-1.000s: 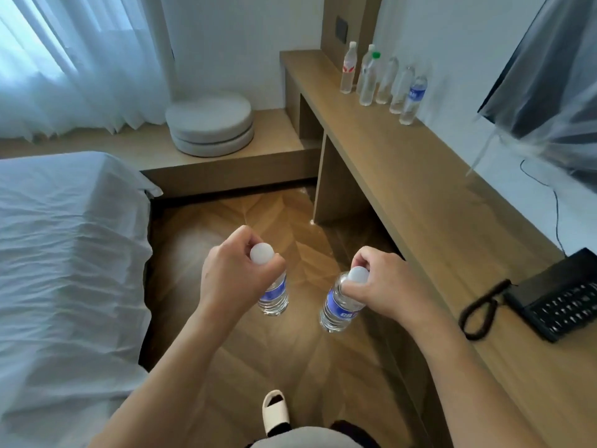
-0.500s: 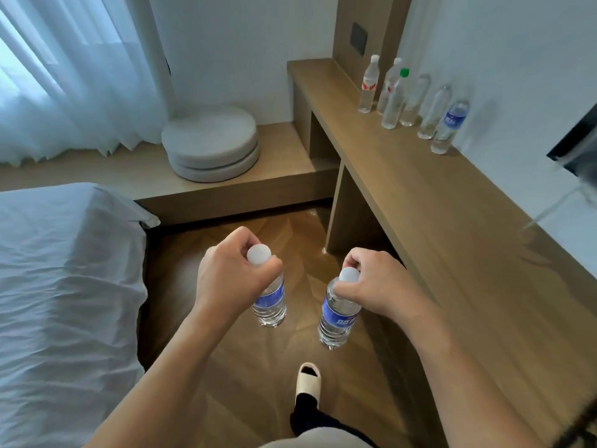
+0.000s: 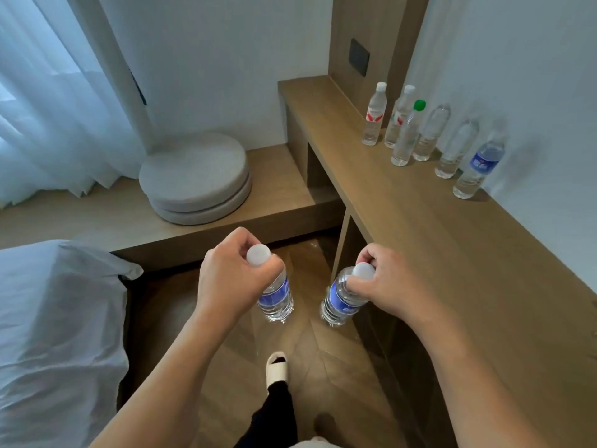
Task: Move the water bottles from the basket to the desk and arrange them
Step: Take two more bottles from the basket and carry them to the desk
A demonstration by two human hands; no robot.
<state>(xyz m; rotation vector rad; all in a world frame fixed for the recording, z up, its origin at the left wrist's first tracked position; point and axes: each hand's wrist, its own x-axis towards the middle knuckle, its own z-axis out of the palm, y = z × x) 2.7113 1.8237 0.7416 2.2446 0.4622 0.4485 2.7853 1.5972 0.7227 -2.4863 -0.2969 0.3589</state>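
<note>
My left hand (image 3: 231,278) grips the neck of a small blue-labelled water bottle (image 3: 276,297) that hangs upright over the floor. My right hand (image 3: 389,284) holds a second blue-labelled bottle (image 3: 339,300) by its top, slightly tilted, close to the front edge of the long wooden desk (image 3: 436,240). Several water bottles stand in a row along the desk's back wall: two red-labelled ones (image 3: 374,114), a green-capped one (image 3: 407,134), clear ones (image 3: 456,150) and a blue-labelled one (image 3: 478,168). No basket is in view.
A bed with white sheets (image 3: 55,334) fills the left. Two round grey cushions (image 3: 197,179) lie on a low wooden platform by the curtain. My foot in a white slipper (image 3: 277,367) stands on the wooden floor between bed and desk.
I have walked forward along the desk with both bottles. The row of bottles has come nearer, and the telephone and the screen on the right have dropped out of view.
</note>
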